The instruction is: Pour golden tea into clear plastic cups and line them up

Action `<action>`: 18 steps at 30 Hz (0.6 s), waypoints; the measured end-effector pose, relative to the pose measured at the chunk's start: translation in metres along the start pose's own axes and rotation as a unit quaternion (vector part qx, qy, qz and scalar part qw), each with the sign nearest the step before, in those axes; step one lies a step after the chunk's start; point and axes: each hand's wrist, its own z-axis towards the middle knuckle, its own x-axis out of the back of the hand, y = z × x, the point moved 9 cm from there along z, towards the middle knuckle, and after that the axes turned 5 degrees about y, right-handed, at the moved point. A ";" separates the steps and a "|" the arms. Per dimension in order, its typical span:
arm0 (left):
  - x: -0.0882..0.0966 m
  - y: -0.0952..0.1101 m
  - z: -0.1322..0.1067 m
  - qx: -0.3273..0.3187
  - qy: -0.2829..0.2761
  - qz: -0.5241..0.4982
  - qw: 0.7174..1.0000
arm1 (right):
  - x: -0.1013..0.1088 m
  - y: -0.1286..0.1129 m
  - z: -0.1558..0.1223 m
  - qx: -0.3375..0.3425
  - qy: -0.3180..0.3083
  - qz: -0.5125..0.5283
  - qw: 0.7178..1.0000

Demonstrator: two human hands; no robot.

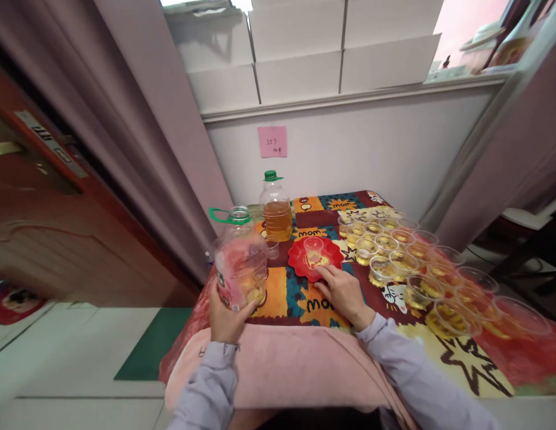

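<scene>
My left hand (226, 319) is wrapped round the base of a large clear plastic bottle (239, 263) with a green neck ring and handle, holding it upright at the table's near left edge; a little yellow liquid sits at its bottom. My right hand (343, 292) rests flat on the patterned tablecloth (300, 298), fingers stretched toward the near rim of a red plate (300, 260). A small clear plastic cup (313, 248) stands on that plate. A second bottle (275, 209) with a green cap, about half full of amber liquid, stands behind the plate.
Several clear plastic cups (412, 269) holding yellow liquid stand in rows over the table's right half. A pink cloth (282, 364) lies over my lap. A wooden door (58, 239) and curtain stand left, a wall with a pink note (272, 141) behind.
</scene>
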 end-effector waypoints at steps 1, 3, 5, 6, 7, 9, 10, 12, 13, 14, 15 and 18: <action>0.002 0.007 0.002 -0.011 0.002 0.015 1.000 | 0.006 -0.001 0.001 -0.010 0.022 0.038 0.999; 0.005 0.023 0.007 -0.037 0.003 0.046 0.998 | 0.015 -0.006 0.007 -0.042 0.061 0.154 0.985; 0.006 0.039 0.013 -0.064 -0.008 0.067 0.996 | 0.017 -0.016 0.020 -0.083 0.069 0.318 0.942; 0.005 0.047 0.016 -0.078 -0.019 0.077 0.994 | 0.014 -0.024 0.028 -0.107 0.059 0.406 0.905; 0.004 0.053 0.018 -0.090 -0.031 0.085 0.992 | 0.009 -0.032 0.036 -0.135 0.044 0.492 0.859; 0.001 0.063 0.022 -0.109 -0.054 0.094 0.988 | 0.000 -0.051 0.052 -0.178 0.012 0.614 0.769; 0.000 0.066 0.023 -0.115 -0.066 0.099 0.986 | -0.002 -0.061 0.059 -0.188 0.001 0.652 0.735; -0.002 0.068 0.027 -0.121 -0.094 0.114 0.982 | -0.003 -0.074 0.069 -0.194 -0.002 0.696 0.691; -0.003 0.069 0.029 -0.122 -0.110 0.123 0.979 | -0.003 -0.077 0.073 -0.195 0.002 0.710 0.677; -0.003 0.070 0.030 -0.124 -0.125 0.130 0.976 | -0.004 -0.079 0.075 -0.198 0.008 0.719 0.666; -0.003 0.070 0.033 -0.124 -0.138 0.132 0.974 | -0.006 -0.080 0.077 -0.204 0.011 0.727 0.656; 0.003 0.071 0.039 -0.120 -0.158 0.105 0.974 | -0.018 -0.080 0.079 -0.236 0.019 0.739 0.631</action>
